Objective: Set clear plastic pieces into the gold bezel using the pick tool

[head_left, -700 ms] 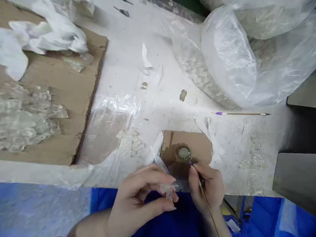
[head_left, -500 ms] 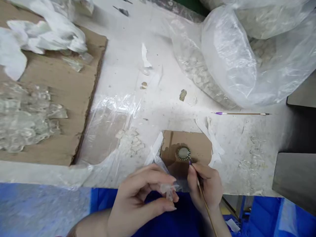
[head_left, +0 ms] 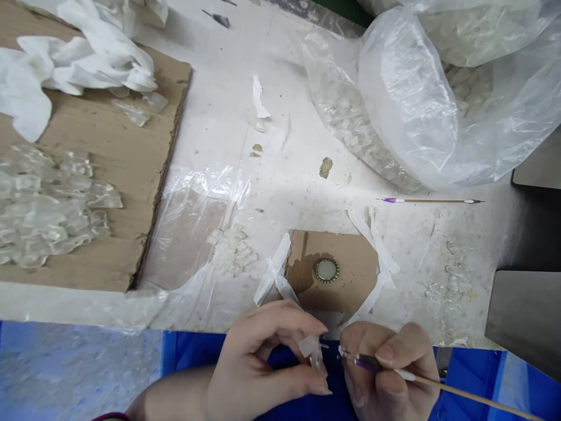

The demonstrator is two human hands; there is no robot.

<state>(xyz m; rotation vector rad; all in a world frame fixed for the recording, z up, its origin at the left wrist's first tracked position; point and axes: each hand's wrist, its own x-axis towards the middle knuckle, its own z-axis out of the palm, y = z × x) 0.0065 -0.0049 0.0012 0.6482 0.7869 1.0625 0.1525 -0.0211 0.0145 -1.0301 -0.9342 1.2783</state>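
1. Two bare hands are noted at the near edge of the table [head_left: 284, 190]. A clear piece [head_left: 314, 355] is held by the left hand [head_left: 258, 359], pinched between thumb and fingers. A brush [head_left: 464, 393] is gripped by the right hand [head_left: 394, 368], its tip directed towards the piece; contact cannot be confirmed.
2. The step in hand is judged to be brush work at the clear piece. For the next move, a steady left pinch and a light, well-aimed tip are judged to be required.
3. Beyond the hands, a round cap with a toothed rim [head_left: 327, 270] is found on a small cardboard [head_left: 357, 251], touched by neither hand. The cardboard is partly darkened.
4. To the left, small pale pieces [head_left: 232, 248] are heaped; farther left, a clear heap [head_left: 48, 204] is borne by a large cardboard [head_left: 140, 158].
5. Farther out, a second brush [head_left: 433, 201] and a plastic bag [head_left: 409, 88] are recorded.
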